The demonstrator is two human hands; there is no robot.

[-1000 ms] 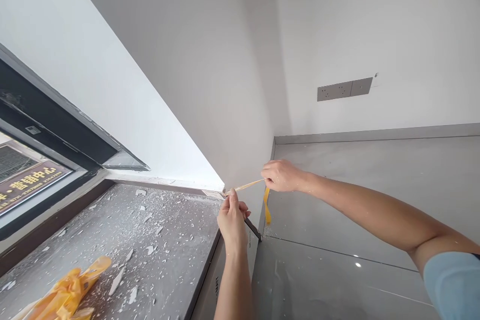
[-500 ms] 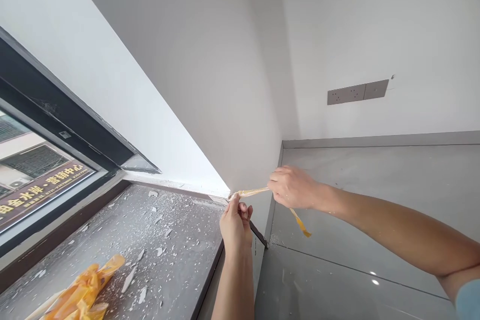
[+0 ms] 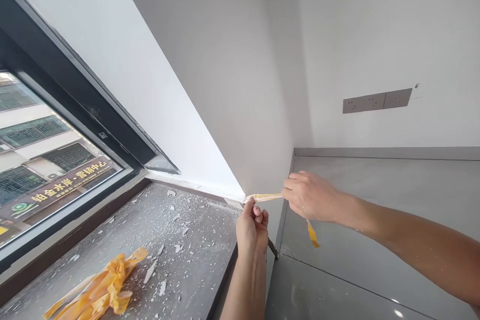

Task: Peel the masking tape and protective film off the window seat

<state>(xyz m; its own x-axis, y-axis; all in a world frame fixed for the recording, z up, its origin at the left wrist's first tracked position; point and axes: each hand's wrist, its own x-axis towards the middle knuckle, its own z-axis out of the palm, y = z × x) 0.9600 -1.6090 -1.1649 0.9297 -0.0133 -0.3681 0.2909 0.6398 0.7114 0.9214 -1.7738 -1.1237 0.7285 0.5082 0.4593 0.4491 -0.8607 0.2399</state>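
Tape, a narrow yellow strip smeared with white, runs taut in the head view from the bottom corner of the white wall to the right hand. That hand is closed firmly on the strip, fingers folded over it, and a loose yellow end hangs below the fist. The left hand is just to the left and a little nearer, at the far right corner of the sill; its thumb touches the tape by the wall and its fingers are curled, though I cannot tell whether they pinch it.

White flakes and crumbs are scattered over the grey sill. Near on the left, a crumpled bundle of yellow tape lies on it. Farther left stands a dark window frame, with a shop sign outside. On the right, a socket panel sits in the far wall above grey skirting and a grey tiled floor.
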